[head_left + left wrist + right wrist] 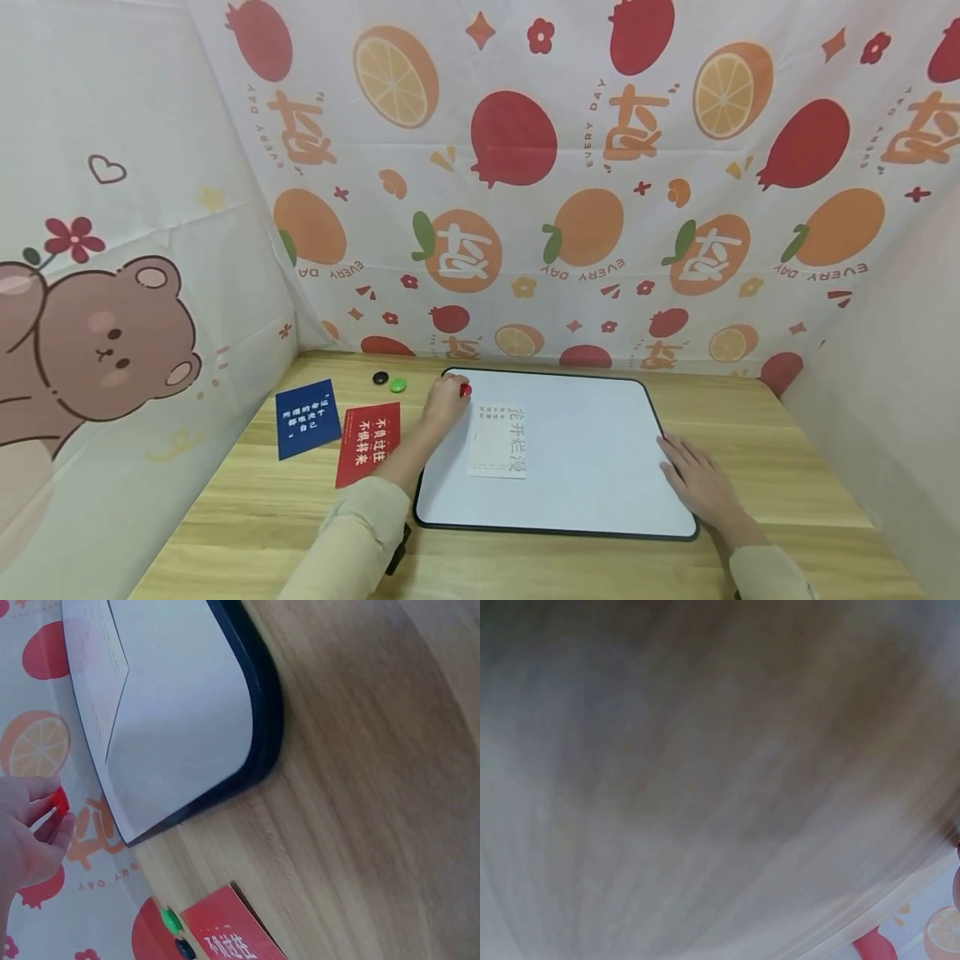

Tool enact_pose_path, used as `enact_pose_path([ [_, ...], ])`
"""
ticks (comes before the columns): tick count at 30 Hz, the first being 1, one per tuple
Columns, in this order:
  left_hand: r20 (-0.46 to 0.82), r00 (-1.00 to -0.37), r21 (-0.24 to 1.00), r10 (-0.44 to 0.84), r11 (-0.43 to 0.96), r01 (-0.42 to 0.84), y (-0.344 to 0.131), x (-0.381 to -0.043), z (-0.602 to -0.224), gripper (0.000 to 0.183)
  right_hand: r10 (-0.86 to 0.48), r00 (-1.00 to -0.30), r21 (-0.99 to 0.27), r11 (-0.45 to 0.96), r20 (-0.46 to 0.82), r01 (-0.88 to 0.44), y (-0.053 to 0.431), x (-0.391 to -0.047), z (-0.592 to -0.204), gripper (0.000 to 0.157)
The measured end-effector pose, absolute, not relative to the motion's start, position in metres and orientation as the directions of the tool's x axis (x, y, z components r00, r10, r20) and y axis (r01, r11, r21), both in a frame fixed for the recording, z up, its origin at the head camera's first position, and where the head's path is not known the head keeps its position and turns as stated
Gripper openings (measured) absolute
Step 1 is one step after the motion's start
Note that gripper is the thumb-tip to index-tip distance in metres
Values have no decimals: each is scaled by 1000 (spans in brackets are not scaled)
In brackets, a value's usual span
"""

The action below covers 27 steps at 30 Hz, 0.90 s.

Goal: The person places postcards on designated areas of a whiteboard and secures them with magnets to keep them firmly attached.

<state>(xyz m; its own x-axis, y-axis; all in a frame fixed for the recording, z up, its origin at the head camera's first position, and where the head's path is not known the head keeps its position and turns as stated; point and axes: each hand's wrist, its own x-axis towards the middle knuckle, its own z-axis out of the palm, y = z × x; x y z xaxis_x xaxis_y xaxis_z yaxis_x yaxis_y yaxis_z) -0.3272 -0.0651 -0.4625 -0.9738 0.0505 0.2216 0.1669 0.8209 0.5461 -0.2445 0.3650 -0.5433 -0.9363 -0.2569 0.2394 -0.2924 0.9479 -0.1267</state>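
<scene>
My left hand (447, 400) pinches a small round red magnet (467, 390) between thumb and fingers. It is over the upper left part of a black-rimmed whiteboard (600, 450); in the left wrist view the red magnet (61, 800) is held at the fingertips. Below it on the board lies a white card (498, 442) with grey Chinese characters. At the board's right edge rests my right hand (699, 482), its fingertips touching the rim. The right wrist view is mostly blocked by a blurred, pale sleeve (667, 892).
Left of the board, a black round magnet (381, 377) and a green one (398, 385) lie on the wooden table (247, 533). Nearer are a blue card (307, 418) and a red card (367, 446). A fruit-printed cloth (525, 208) hangs behind.
</scene>
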Motion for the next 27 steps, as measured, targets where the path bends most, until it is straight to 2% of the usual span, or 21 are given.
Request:
enact_pose_path([
  [18,249,-960,560,125,790,248,-42,-324,-462,24,-235,-951,-132,956,199,-264,366,-245,-543,50],
  [27,274,-948,543,160,788,290,-28,-326,-467,22,-241,-944,-132,952,225,-275,365,-244,-544,49],
])
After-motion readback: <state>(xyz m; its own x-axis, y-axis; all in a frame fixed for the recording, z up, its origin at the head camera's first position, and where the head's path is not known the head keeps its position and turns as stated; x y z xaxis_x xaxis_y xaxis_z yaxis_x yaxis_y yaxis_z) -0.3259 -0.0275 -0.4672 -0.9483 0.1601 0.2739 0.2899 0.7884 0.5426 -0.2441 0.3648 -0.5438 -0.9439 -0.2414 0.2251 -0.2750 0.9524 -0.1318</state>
